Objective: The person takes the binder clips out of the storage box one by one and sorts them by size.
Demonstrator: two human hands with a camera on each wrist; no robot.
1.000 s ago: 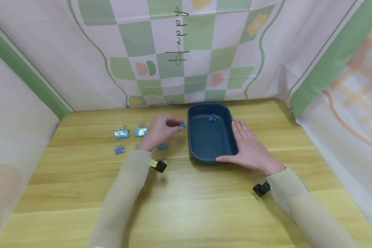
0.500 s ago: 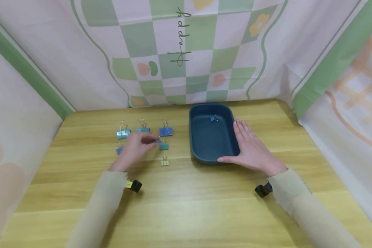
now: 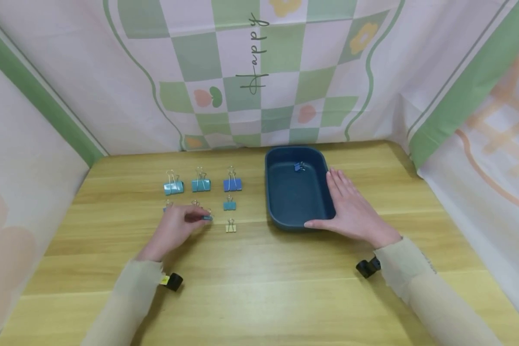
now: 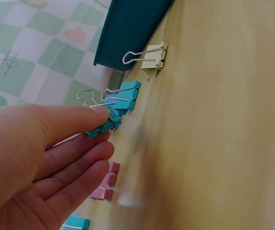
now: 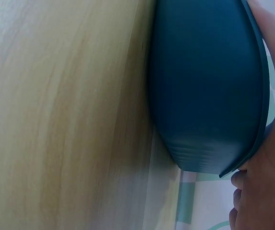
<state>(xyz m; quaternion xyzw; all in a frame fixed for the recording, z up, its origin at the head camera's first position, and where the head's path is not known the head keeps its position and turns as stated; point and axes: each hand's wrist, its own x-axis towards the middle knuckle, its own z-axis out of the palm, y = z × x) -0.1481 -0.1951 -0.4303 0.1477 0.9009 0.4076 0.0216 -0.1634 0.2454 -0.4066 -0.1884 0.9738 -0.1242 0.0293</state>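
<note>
My left hand [image 3: 173, 228] pinches a small teal binder clip [image 4: 106, 122] between thumb and forefinger, just above the table; its other fingers stay loose. Beyond it, a small teal clip [image 3: 229, 205] and a cream-yellow clip [image 3: 230, 228] stand on the table. A pink clip [image 4: 108, 184] shows below the hand in the left wrist view; in the head view the hand partly hides the clips there. My right hand [image 3: 354, 211] rests with straight fingers along the right rim of a dark blue tray [image 3: 300, 202], thumb at its near corner. One small blue clip [image 3: 299, 167] lies inside the tray.
Larger binder clips form a back row: light blue [image 3: 173, 187], teal [image 3: 201, 185] and blue [image 3: 232, 184]. A patterned cloth [image 3: 281, 72] hangs behind the wooden table [image 3: 259, 288]. Black wrist cameras sit on both forearms.
My left hand has moved from beside the tray leftward and nearer to me, the teal clip still pinched. Clips it was covering now show. The right hand keeps its place on the tray.
</note>
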